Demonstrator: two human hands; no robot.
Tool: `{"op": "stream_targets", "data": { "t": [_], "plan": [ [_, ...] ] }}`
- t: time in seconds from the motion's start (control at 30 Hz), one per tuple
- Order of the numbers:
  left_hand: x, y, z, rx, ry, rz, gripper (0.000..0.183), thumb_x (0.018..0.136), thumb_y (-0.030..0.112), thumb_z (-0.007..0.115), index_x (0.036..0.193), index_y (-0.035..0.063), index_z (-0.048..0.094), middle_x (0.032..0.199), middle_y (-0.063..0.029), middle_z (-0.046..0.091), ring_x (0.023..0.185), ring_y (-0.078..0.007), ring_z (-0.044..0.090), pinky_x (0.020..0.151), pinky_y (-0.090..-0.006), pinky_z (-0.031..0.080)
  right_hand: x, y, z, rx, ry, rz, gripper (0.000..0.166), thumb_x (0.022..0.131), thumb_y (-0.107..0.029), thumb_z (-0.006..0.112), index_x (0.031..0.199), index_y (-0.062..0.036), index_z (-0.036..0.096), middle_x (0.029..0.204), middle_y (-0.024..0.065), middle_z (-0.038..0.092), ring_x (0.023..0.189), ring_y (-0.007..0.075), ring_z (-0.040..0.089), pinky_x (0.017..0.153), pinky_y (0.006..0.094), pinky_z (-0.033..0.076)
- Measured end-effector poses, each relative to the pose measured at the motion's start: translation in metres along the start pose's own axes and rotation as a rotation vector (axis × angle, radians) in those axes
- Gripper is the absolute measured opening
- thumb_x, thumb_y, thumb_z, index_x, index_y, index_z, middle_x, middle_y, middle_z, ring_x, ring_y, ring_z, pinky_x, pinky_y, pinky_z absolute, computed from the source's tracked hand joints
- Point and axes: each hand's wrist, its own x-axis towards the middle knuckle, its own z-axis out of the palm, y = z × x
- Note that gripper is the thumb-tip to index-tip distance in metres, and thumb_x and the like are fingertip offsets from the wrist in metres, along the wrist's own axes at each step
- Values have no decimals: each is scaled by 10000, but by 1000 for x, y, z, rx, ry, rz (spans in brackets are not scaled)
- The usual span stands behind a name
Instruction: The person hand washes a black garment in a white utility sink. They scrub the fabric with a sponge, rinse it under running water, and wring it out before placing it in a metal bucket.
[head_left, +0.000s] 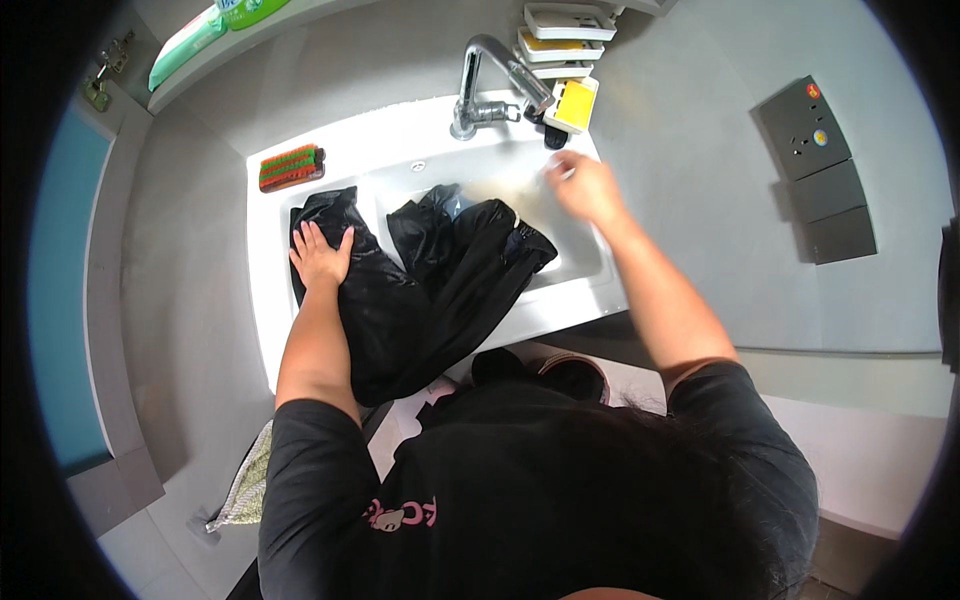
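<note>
A wet black garment (382, 300), apparently trousers, lies across the left part of a white sink (274, 300) and hangs over its front edge. My left hand (321, 259) presses flat on the cloth with fingers spread. More of the black fabric is bunched in the basin, where cloudy water (506, 193) shows behind it. Over the basin's right rear corner, my right hand (586, 186) is raised with curled fingers. It seems to pinch a small whitish object (568, 173), which blur keeps me from identifying. Just behind that hand is a black soap dish (556, 137).
A chrome faucet (466, 97) arches over the sink's back rim. A scrub brush (291, 168) with orange and green bristles rests bristles-up at the back left. White trays (562, 52) with yellow inserts are stacked at the back right. Wall sockets (814, 135) are on the right.
</note>
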Motion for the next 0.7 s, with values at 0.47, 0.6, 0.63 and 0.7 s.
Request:
{"op": "stream_targets", "data": {
  "t": [0.47, 0.6, 0.63, 0.7],
  "plan": [
    [-173, -39, -3, -172, -11, 137, 780, 877, 542, 538, 1466, 81, 315, 1549, -214, 171, 1442, -349, 154, 1141, -548, 135, 189, 53, 21, -629, -225, 306, 560, 770, -458, 660, 1183, -81, 631, 1200, 128, 628, 1107, 277, 610, 944, 370, 475],
    [-185, -44, -3, -263, 209, 200, 652, 830, 437, 634, 1334, 47, 492, 1459, -206, 372, 1387, -340, 298, 1132, -534, 184, 193, 41, 7, -724, -320, 190, 509, 737, -437, 698, 1115, -96, 691, 1238, 121, 627, 1170, 263, 586, 964, 365, 470],
    [-184, -42, -3, -283, 224, 202, 626, 820, 418, 646, 1309, 49, 520, 1444, -198, 397, 1381, -331, 313, 1130, -531, 190, 199, 54, 5, -709, -304, 191, 499, 722, -435, 712, 1097, -106, 703, 1240, 115, 627, 1169, 269, 585, 956, 375, 477],
    [-184, -44, 1, -340, 266, 207, 572, 797, 382, 661, 1255, 53, 570, 1409, -188, 445, 1362, -325, 346, 1127, -527, 202, 207, 62, 1, -662, -345, 247, 657, 673, -376, 760, 1233, -75, 595, 1242, 142, 613, 1142, 264, 595, 934, 379, 492]
  ]
}}
